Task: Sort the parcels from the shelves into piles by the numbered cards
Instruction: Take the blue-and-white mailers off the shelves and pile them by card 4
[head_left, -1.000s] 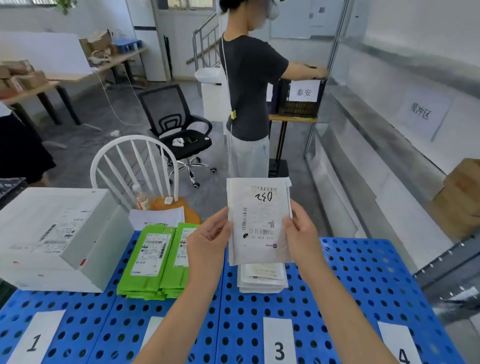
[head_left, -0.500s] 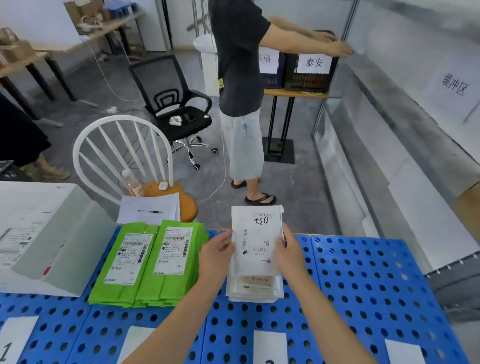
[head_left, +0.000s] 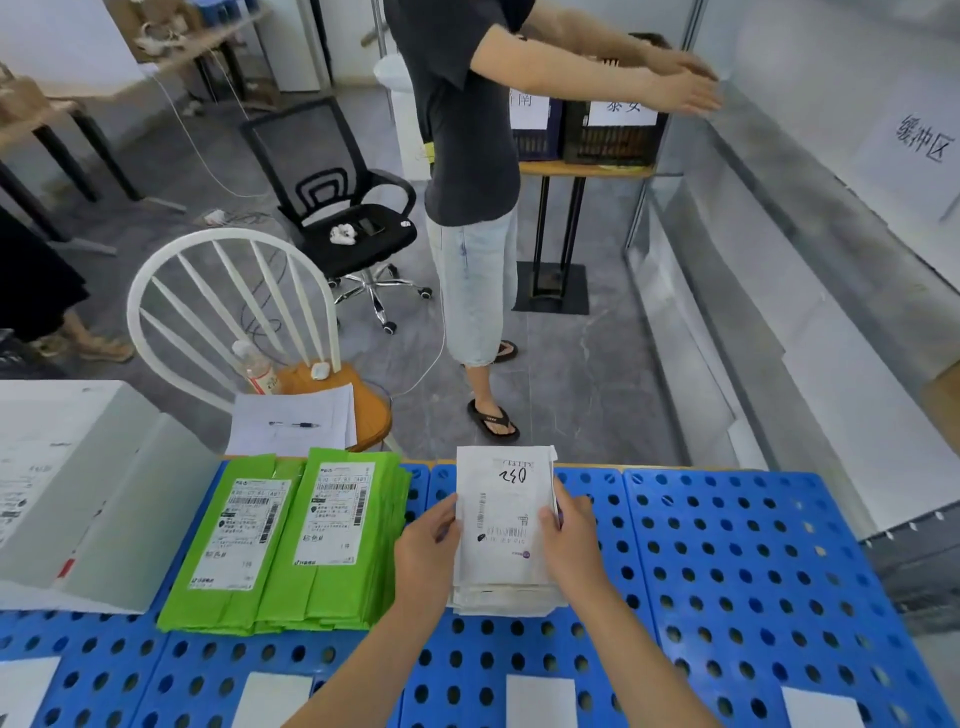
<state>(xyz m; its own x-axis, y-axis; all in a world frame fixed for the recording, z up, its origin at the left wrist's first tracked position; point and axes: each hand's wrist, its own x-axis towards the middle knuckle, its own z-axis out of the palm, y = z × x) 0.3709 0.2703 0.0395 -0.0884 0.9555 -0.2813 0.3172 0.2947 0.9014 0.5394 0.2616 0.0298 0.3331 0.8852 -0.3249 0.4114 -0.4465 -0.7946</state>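
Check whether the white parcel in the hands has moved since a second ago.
Yes. The white parcel has come down: earlier held clear above the white pile, it now lies on it.

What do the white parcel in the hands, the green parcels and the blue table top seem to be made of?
The white parcel: probably a thin paper or plastic mailing bag, matt; it lies flat with faint creases. The green parcels: likely plastic film bags, slightly glossy, with soft folds along their length. The blue table top: seems moulded hard plastic, smooth, with regular round holes.
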